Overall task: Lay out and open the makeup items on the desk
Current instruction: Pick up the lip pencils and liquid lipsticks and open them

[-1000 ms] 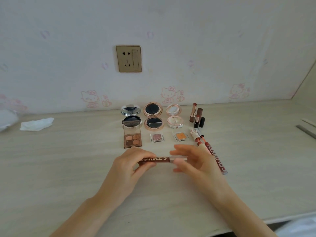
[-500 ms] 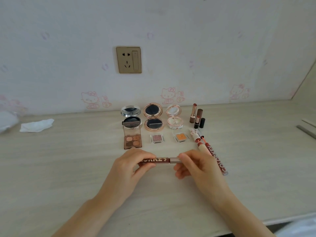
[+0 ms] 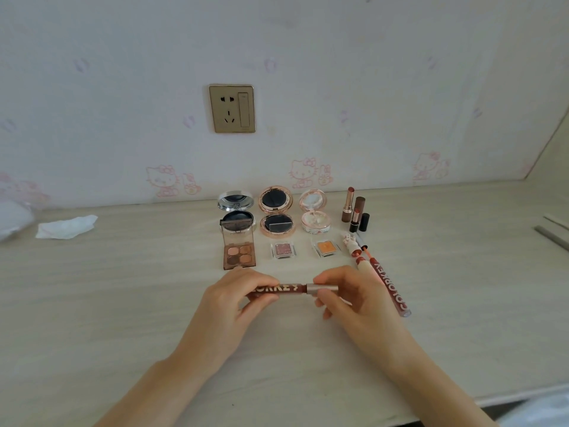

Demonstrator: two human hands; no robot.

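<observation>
A: Far left, against the wall?
B: Crumpled white tissue (image 3: 65, 226) lying flat on the pale wood-grain desk (image 3: 123, 303); further left, a blurred white shape at the edge, too unclear to name.

A: Above the desk?
B: Brass-coloured wall socket with a switch (image 3: 232, 108) on the pale patterned wallpaper.

A: Back row, left to right?
B: Silver round compact with a dark mirror (image 3: 236, 211), lid raised; rose-gold round compact (image 3: 276, 214), lid raised; pink-and-white floral round compact (image 3: 316, 213), lid raised; then a cluster of uncapped lipsticks and dark caps (image 3: 355, 213), standing upright.

A: Row in front of those?
B: Brown four-pan eyeshadow palette with a clear lid (image 3: 239, 249), open, touching the silver compact; small clear square pot of pink glitter shadow (image 3: 283, 249); small clear square pot of orange shadow (image 3: 327, 246); small white-capped lip tint (image 3: 353, 243), lying on its side.

A: Centre, near the front edge?
B: Left hand (image 3: 228, 303), thumb and fingers curled round the dark red barrel of a slim lip-gloss tube with white lettering (image 3: 277, 288); tube held level just above the desk, between both hands; right hand (image 3: 354, 300) pinching the tube's rose-gold metallic cap (image 3: 323, 288); cap and barrel joined, only a thin seam visible.

A: Right of that?
B: Second dark red lip-gloss tube marked COLORKEY (image 3: 389, 285), flat on the desk, slanting away just beside the right hand; grey strips (image 3: 552, 232) at the far right edge, not identifiable.
</observation>
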